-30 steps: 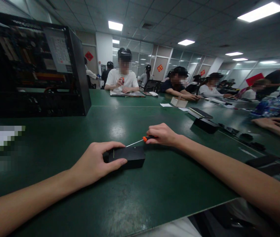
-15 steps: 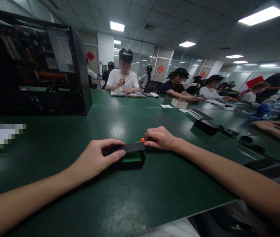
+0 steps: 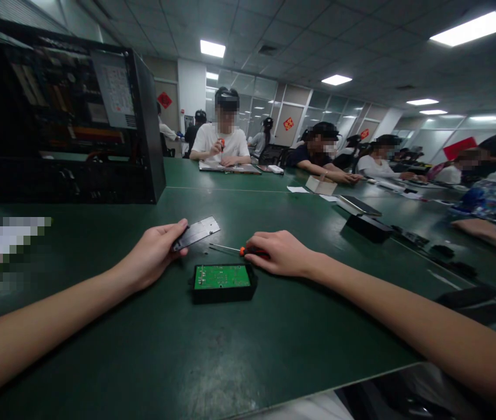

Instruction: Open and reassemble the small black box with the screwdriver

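Green table (image 3: 274, 344) near edge seen at bottom right; broad bare surface left in front of black box (image 3: 224, 282). Open computer case (image 3: 64, 116) stood at far left, well apart. Second black box (image 3: 368, 227) placed to right, apart. Box laid between both hands, lid off, green circuit board (image 3: 221, 276) exposed inside. Flat grey cover plate (image 3: 196, 233) pinched in left hand (image 3: 154, 256), raised and tilted beyond box. Orange-handled screwdriver (image 3: 234, 250) grasped by right hand (image 3: 280, 255), shaft laid low over table, pointed left.
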### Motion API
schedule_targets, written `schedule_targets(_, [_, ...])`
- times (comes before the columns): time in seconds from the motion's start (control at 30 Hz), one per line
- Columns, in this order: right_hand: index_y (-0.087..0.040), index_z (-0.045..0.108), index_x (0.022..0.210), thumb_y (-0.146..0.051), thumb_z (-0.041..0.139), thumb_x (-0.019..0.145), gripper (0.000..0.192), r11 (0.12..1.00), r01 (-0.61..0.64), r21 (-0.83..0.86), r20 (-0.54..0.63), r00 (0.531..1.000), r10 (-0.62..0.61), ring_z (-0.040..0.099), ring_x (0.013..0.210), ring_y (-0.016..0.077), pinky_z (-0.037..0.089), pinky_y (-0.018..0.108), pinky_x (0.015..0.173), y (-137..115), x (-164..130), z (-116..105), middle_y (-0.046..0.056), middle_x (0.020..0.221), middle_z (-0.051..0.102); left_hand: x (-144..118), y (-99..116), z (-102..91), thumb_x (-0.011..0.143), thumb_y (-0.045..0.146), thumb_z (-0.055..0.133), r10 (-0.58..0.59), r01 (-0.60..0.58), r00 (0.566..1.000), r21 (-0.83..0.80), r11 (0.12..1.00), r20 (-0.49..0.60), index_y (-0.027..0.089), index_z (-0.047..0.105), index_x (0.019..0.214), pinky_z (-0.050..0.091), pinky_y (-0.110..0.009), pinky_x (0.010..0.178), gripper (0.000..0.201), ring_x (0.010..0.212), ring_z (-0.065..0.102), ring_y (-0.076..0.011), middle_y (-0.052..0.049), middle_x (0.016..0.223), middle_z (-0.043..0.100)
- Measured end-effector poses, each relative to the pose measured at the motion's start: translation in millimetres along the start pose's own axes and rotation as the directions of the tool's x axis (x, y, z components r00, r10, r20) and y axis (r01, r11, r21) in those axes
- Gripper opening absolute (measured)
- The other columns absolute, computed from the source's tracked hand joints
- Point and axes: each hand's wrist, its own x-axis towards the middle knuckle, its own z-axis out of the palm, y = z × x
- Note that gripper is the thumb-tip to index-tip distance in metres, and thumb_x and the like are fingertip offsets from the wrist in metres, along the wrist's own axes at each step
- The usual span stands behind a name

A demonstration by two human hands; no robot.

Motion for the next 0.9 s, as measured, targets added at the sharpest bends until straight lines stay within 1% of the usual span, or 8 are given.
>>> schedule_targets(0.13, [-0.017, 0.065, 0.111, -0.039, 0.047, 0.103, 0.03, 1.0, -0.009, 0.007, -0.007, 1.0, 0.009, 0.065, 0.086, 0.0173, 0.044, 0.027, 0.071, -7, 0, -3, 0.008, 0.101, 0.069, -2, 2, 2.2, 0.08, 0.012, 0.076, -0.031, 0.031, 1.0, -0.017, 0.999, -0.003, 0.012, 0.076, 0.081, 0.054, -0.015, 0.056, 0.001, 0.06, 0.064, -0.0086, -0.003, 0.08, 0.072])
schedule_targets(0.5, [-0.014, 0.063, 0.116, -0.035, 0.046, 0.103, 0.029, 0.997, 0.079, 0.009, -0.047, 0.996, -0.079, 0.064, 0.093, 0.0191, 0.05, 0.03, 0.079, -11, 2, -5, 0.011, 0.105, 0.068, -9, -1, 1.2, 0.085, 0.005, 0.068, -0.019, 0.019, 0.99, 0.003, 1.0, 0.139, 0.012, 0.077, 0.1, 0.057, -0.016, 0.066, 0.019, 0.074, 0.075, -0.0141, -0.008, 0.082, 0.079])
schedule_targets(0.6, [-0.015, 0.064, 0.111, -0.039, 0.044, 0.104, 0.032, 0.997, 0.078, 0.021, -0.127, 0.989, -0.075, 0.064, 0.092, 0.0196, 0.05, 0.032, 0.079, -6, 2, -9, 0.011, 0.103, 0.068, -10, -3, 1.3, 0.087, 0.004, 0.067, -0.028, 0.031, 0.99, -0.018, 0.999, 0.139, 0.014, 0.074, 0.102, 0.06, -0.018, 0.068, 0.02, 0.075, 0.077, -0.0149, -0.009, 0.09, 0.08])
schedule_targets(0.67, [-0.014, 0.065, 0.111, -0.048, 0.046, 0.103, 0.04, 0.988, 0.139, 0.063, -0.197, 0.972, -0.124, 0.063, 0.094, 0.021, 0.051, 0.034, 0.082, -9, 1, -17, 0.012, 0.104, 0.068, -10, -3, 1.9, 0.087, 0.003, 0.067, -0.041, 0.046, 0.991, -0.036, 0.998, 0.129, 0.014, 0.073, 0.104, 0.061, -0.019, 0.069, 0.021, 0.076, 0.078, -0.0153, -0.009, 0.095, 0.081])
schedule_targets(0.73, [-0.012, 0.062, 0.119, -0.062, 0.053, 0.095, 0.056, 0.964, 0.229, 0.138, -0.222, 0.955, -0.196, 0.062, 0.102, 0.0235, 0.051, 0.036, 0.088, -20, -1, -25, 0.014, 0.111, 0.068, -12, -3, 3.5, 0.087, 0.001, 0.067, -0.055, 0.061, 0.992, -0.05, 0.997, 0.116, 0.013, 0.072, 0.105, 0.062, -0.019, 0.069, 0.022, 0.075, 0.078, -0.0154, -0.009, 0.097, 0.08])
schedule_targets(0.8, [-0.01, 0.055, 0.133, -0.07, 0.061, 0.086, 0.076, 0.941, 0.261, 0.214, -0.193, 0.956, -0.222, 0.06, 0.113, 0.0261, 0.05, 0.039, 0.097, -40, -2, -32, 0.017, 0.124, 0.065, -15, -3, 5.9, 0.087, 0.0, 0.066, -0.066, 0.073, 0.99, -0.052, 0.996, 0.122, 0.013, 0.071, 0.105, 0.063, -0.019, 0.069, 0.023, 0.074, 0.078, -0.0154, -0.009, 0.094, 0.081])
schedule_targets(0.87, [-0.01, 0.045, 0.145, -0.064, 0.064, 0.087, 0.082, 0.941, 0.22, 0.257, -0.127, 0.973, -0.193, 0.057, 0.123, 0.0266, 0.047, 0.04, 0.105, -62, -4, -34, 0.017, 0.136, 0.06, -19, -2, 8.4, 0.087, 0.0, 0.065, -0.07, 0.077, 0.987, -0.042, 0.996, 0.142, 0.012, 0.071, 0.106, 0.064, -0.019, 0.068, 0.023, 0.071, 0.078, -0.0149, -0.009, 0.09, 0.081])
schedule_targets(0.9, [-0.009, 0.041, 0.148, -0.056, 0.064, 0.092, 0.077, 0.943, 0.198, 0.266, -0.095, 0.979, -0.178, 0.055, 0.126, 0.0262, 0.045, 0.04, 0.109, -71, -4, -34, 0.017, 0.14, 0.057, -21, -2, 9.5, 0.088, 0.001, 0.065, -0.071, 0.077, 0.986, -0.031, 0.997, 0.152, 0.013, 0.071, 0.107, 0.064, -0.019, 0.067, 0.023, 0.07, 0.077, -0.0147, -0.008, 0.089, 0.081])
